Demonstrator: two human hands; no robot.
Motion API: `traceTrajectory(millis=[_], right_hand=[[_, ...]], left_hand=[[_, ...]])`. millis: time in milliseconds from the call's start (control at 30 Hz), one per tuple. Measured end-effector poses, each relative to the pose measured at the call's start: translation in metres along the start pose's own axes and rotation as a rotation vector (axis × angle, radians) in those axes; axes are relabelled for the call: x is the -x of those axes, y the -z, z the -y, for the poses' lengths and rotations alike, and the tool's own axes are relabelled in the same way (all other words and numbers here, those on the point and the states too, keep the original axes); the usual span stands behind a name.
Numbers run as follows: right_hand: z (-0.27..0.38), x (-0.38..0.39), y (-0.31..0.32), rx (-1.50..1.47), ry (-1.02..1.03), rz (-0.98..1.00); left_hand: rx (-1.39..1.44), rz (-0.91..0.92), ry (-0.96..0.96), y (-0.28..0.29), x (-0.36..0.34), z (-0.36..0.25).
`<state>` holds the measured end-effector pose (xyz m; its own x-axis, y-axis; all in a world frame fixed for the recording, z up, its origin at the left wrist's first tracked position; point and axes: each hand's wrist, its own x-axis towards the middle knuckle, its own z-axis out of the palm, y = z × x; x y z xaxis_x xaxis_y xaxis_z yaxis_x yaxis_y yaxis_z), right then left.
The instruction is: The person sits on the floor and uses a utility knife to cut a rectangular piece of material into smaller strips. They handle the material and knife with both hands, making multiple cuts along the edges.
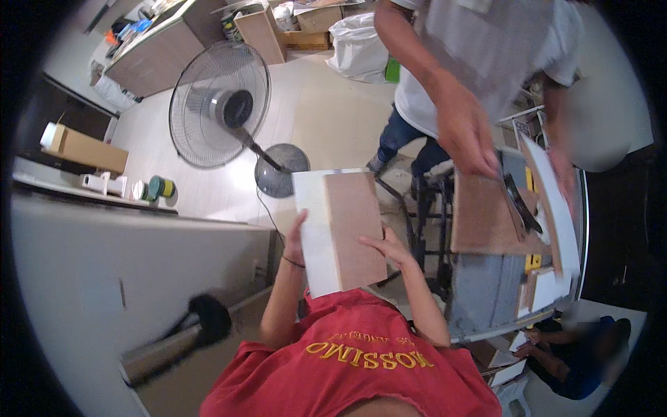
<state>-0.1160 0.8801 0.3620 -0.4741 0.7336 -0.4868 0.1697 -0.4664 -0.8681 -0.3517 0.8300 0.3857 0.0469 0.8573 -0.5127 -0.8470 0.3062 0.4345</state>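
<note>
fan (221, 111): standing on the floor, far left, well apart from me
left hand (297, 240): my fingers curled on the panel's left edge, gripping it
panel (340, 229): white and wood-faced board, held upright before my chest
right hand (389, 249): gripping the panel's right edge
risk: a loose grip could let the panel slip down
co-worker's hand (464, 132): on a board at the table saw (486, 292); my panel swinging right could bump it

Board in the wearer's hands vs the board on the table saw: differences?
The held board is up off any surface, gripped at its edges by the left hand and right hand; the saw-table board lies flat under another person's hand. The held board shows a white strip beside its brown face; the saw-table board shows brown only. Both are flat rectangular panels.
</note>
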Motion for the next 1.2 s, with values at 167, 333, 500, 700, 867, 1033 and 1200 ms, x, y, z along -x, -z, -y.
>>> traceTrajectory(millis=[167,333,500,700,867,1033,1200], right_hand=[[0.009,-0.137,-0.006,-0.578,-0.222,-0.055],[0.047,-0.198,-0.006,-0.661,-0.183,-0.112],[0.145,-0.227,-0.016,-0.263,-0.108,-0.37],[0.183,-0.3,-0.014,-0.077,0.101,-0.71],[0.227,-0.35,0.022,0.232,0.224,-0.812],[0.282,-0.376,0.094,-0.064,0.208,-0.701],[0.273,-0.435,0.154,-0.063,0.265,-0.949]], left_hand=[[-0.344,0.05,0.21,-0.026,-0.113,-0.072],[-0.284,0.162,0.055,-0.067,-0.174,-0.127],[-0.377,0.12,0.168,0.008,-0.237,-0.155],[-0.48,0.15,0.203,-0.036,-0.293,-0.189],[-0.497,0.211,0.213,-0.072,-0.357,-0.212],[-0.466,0.346,0.21,-0.137,-0.442,-0.238],[-0.379,0.573,0.348,-0.225,-0.551,-0.243]])
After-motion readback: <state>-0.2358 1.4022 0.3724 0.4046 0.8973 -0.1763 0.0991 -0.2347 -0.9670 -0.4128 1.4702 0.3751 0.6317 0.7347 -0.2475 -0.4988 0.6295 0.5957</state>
